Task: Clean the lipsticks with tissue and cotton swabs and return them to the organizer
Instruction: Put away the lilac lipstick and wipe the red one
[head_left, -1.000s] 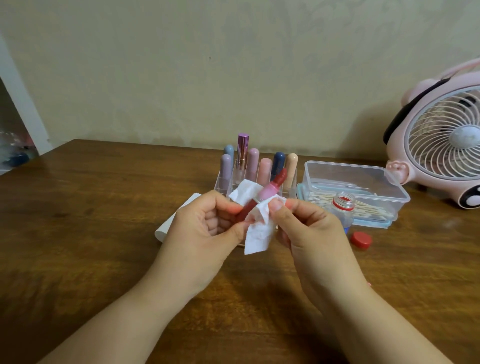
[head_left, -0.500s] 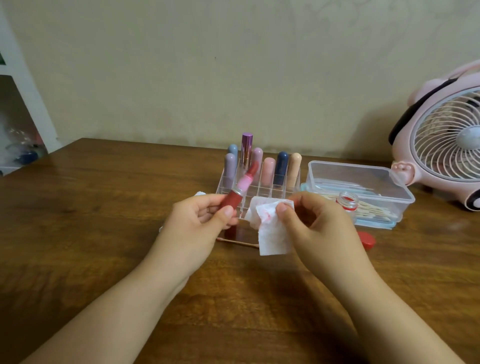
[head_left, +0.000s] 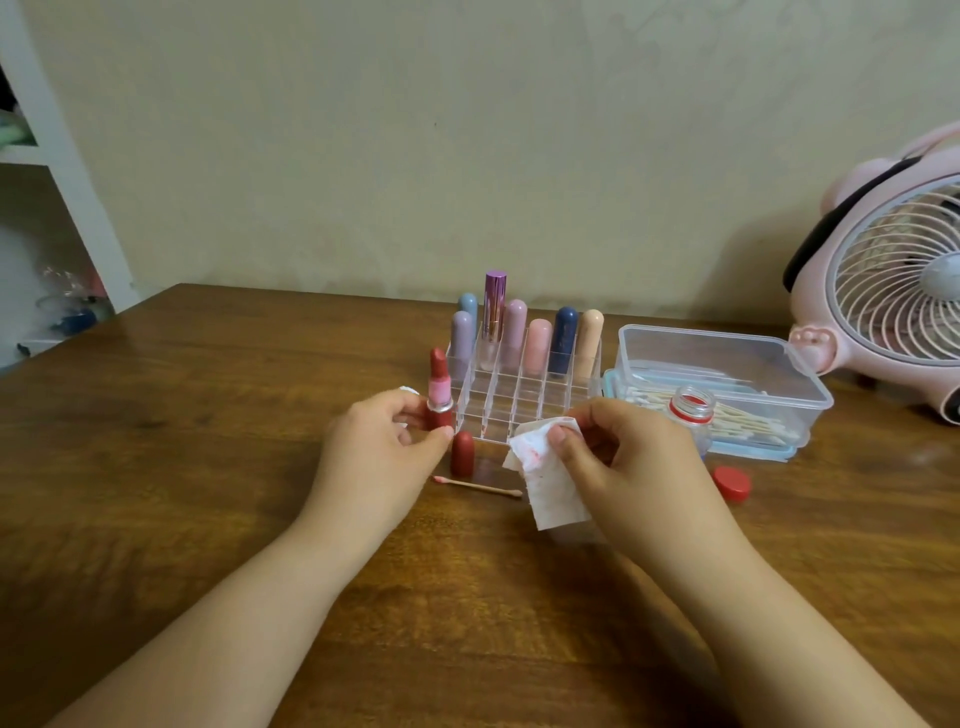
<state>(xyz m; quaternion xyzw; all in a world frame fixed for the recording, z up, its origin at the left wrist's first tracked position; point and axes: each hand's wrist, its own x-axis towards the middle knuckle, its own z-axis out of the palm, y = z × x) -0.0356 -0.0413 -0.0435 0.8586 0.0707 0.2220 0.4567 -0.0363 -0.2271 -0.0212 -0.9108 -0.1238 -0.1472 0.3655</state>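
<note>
My left hand (head_left: 387, 447) pinches the base of an uncapped red lipstick (head_left: 439, 387), held upright just left of the clear organizer (head_left: 498, 415). Its red cap (head_left: 462, 453) stands on the table in front of the organizer. My right hand (head_left: 618, 462) pinches a white tissue (head_left: 545, 478) smeared with red. A used cotton swab (head_left: 478, 486) lies on the table between my hands. Several capped lipsticks (head_left: 536, 345) stand in the organizer's back rows.
A clear box of cotton swabs (head_left: 727, 384) sits right of the organizer, with a small open bottle (head_left: 691, 415) in front of it and its red cap (head_left: 731, 484) on the table. A pink fan (head_left: 893, 291) stands far right. A white item (head_left: 408, 391) peeks from behind my left hand.
My hands have parted: the left carried the lipstick leftward and set it upright beside the organizer, and the right drew the tissue away to the right. The red cap and swab came into view.
</note>
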